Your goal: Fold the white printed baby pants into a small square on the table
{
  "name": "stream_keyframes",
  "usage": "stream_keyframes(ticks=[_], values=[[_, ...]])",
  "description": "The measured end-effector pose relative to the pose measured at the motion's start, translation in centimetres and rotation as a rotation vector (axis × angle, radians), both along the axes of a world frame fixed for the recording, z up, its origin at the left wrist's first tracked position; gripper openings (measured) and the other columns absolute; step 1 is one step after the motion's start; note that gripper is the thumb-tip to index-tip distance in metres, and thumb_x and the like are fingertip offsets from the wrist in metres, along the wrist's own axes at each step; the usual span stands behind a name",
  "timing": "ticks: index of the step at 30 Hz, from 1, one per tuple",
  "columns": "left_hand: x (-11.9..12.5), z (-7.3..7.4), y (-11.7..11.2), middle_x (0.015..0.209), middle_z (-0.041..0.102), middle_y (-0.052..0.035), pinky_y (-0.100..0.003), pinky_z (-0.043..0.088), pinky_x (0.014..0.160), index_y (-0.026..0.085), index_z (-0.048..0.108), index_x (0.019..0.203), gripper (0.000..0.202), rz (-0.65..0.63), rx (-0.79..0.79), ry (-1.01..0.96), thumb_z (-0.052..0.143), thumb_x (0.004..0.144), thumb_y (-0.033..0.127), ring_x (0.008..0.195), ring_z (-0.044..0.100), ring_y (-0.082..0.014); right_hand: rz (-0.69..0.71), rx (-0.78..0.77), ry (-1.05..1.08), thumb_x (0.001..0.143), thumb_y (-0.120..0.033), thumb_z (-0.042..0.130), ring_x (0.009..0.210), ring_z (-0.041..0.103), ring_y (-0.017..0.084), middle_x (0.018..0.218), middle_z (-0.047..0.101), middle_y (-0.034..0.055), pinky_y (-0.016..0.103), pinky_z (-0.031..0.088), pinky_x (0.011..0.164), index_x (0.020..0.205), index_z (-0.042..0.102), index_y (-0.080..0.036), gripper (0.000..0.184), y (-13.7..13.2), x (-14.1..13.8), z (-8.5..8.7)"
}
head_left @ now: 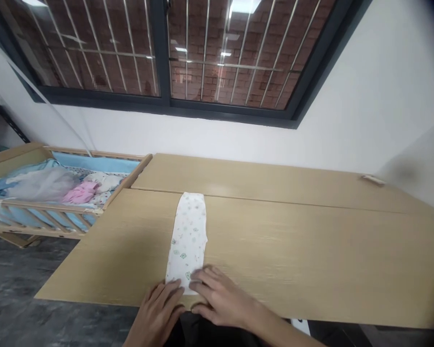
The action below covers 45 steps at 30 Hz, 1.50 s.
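A white baby garment (188, 231) with small green prints lies folded into a long narrow strip on the wooden table (292, 250), running away from me. My left hand (159, 311) rests flat at the strip's near end, fingers stretched out on the cloth's corner. My right hand (220, 299) lies beside it, fingers flat and pressing on the same near end. Neither hand grips anything.
A wooden baby crib (58, 212) with blue lining stands at the left, holding grey, pink and white clothes. A small wooden piece (372, 180) lies at the table's far right. A white wall and a barred window are behind. Dark floor shows at lower left.
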<state>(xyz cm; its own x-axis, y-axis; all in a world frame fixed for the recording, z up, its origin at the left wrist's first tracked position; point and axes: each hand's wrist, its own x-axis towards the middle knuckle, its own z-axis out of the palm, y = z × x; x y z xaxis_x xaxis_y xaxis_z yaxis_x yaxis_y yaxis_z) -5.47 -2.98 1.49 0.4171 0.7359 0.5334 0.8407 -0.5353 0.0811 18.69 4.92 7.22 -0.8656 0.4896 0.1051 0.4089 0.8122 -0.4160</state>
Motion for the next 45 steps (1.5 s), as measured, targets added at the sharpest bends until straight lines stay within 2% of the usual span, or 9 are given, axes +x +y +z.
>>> stream_keyframes(ticks=[6, 10, 15, 19, 22, 26, 32, 38, 45], values=[[0.0, 1.3, -1.3, 0.106, 0.075, 0.0003, -0.029, 0.052, 0.090, 0.027, 0.066, 0.120, 0.042, -0.198, -0.009, -0.092, 0.041, 0.096, 0.003, 0.090, 0.068, -0.0144, -0.075, 0.063, 0.023, 0.100, -0.018, 0.050, 0.111, 0.061, 0.025, 0.116, 0.070, 0.0102, 0.042, 0.045, 0.105, 0.120, 0.063, -0.023, 0.025, -3.9, 1.2, -1.6], [-0.7, 3.3, -0.9, 0.101, 0.076, -0.0015, -0.027, 0.057, 0.083, 0.027, 0.059, 0.130, 0.042, -0.313, -0.164, -0.214, 0.044, 0.097, 0.005, 0.082, 0.068, -0.0141, -0.122, -0.075, 0.095, 0.100, -0.017, 0.046, 0.105, 0.065, 0.022, 0.107, 0.072, 0.0071, 0.040, 0.047, 0.105, 0.115, 0.064, -0.024, 0.025, -3.7, 1.5, 1.0], [-0.9, 7.3, 2.8, 0.106, 0.072, -0.0026, -0.022, 0.057, 0.085, 0.027, 0.059, 0.129, 0.035, -0.248, -0.148, -0.458, 0.055, 0.099, 0.010, 0.096, 0.069, -0.0129, -0.195, -0.276, 0.226, 0.101, -0.028, 0.050, 0.100, 0.065, 0.022, 0.104, 0.069, 0.0069, 0.036, 0.054, 0.088, 0.115, 0.064, -0.025, 0.020, 0.3, 1.3, 6.4], [-0.9, 9.7, 8.9, 0.101, 0.072, -0.0026, -0.023, 0.056, 0.085, 0.024, 0.068, 0.115, 0.020, -0.140, -0.024, -0.540, 0.057, 0.100, 0.018, 0.095, 0.069, -0.0130, -0.223, -0.237, 0.322, 0.102, -0.035, 0.052, 0.097, 0.063, 0.020, 0.111, 0.061, 0.0075, 0.036, 0.053, 0.087, 0.114, 0.066, -0.022, 0.023, 6.8, 0.3, 8.5], [-1.1, 10.3, 14.7, 0.104, 0.074, -0.0051, -0.031, 0.055, 0.090, 0.022, 0.073, 0.109, 0.023, -0.002, -0.153, -0.495, 0.054, 0.101, 0.031, 0.097, 0.068, -0.0179, -0.308, -0.182, 0.392, 0.097, -0.035, 0.059, 0.089, 0.061, 0.019, 0.104, 0.061, 0.0066, 0.035, 0.052, 0.083, 0.112, 0.069, -0.021, 0.023, 12.9, -0.9, 7.5], [-0.7, 9.3, 21.4, 0.107, 0.075, -0.0075, -0.033, 0.051, 0.094, 0.017, 0.075, 0.102, 0.027, 0.174, -0.352, -0.399, 0.050, 0.100, 0.027, 0.103, 0.066, -0.0211, -0.482, -0.232, 0.425, 0.086, -0.026, 0.068, 0.076, 0.058, 0.016, 0.090, 0.065, 0.0029, 0.029, 0.048, 0.071, 0.106, 0.066, -0.016, 0.023, 19.9, -2.7, 3.5], [0.5, 6.1, 25.6, 0.100, 0.075, -0.0110, -0.029, 0.049, 0.086, 0.013, 0.074, 0.100, 0.023, 0.236, -0.406, -0.328, 0.052, 0.097, 0.020, 0.094, 0.066, -0.0203, -0.620, -0.264, 0.243, 0.084, -0.017, 0.062, 0.078, 0.061, 0.016, 0.087, 0.067, 0.0042, 0.026, 0.048, 0.070, 0.094, 0.065, -0.014, 0.011, 23.6, -4.1, -1.5], [1.8, 5.7, 20.9, 0.127, 0.065, -0.0176, -0.044, 0.043, 0.104, 0.013, 0.064, 0.124, 0.033, 0.313, -0.275, -0.280, 0.044, 0.101, 0.026, 0.119, 0.057, -0.0293, -0.548, -0.049, 0.198, 0.099, -0.034, 0.051, 0.127, 0.053, 0.028, 0.135, 0.055, 0.0183, 0.044, 0.040, 0.109, 0.135, 0.053, -0.014, 0.041, 20.8, -3.9, 0.5], [5.7, 1.3, 7.5, 0.126, 0.067, -0.0204, -0.050, 0.046, 0.100, 0.009, 0.065, 0.122, 0.040, 0.316, -0.047, 0.009, 0.048, 0.099, 0.037, 0.119, 0.060, -0.0350, 0.194, 0.032, 0.072, 0.106, -0.039, 0.040, 0.153, 0.025, 0.024, 0.165, 0.030, 0.0118, 0.043, 0.026, 0.123, 0.159, 0.029, -0.020, 0.058, 12.4, -5.4, 2.8]])
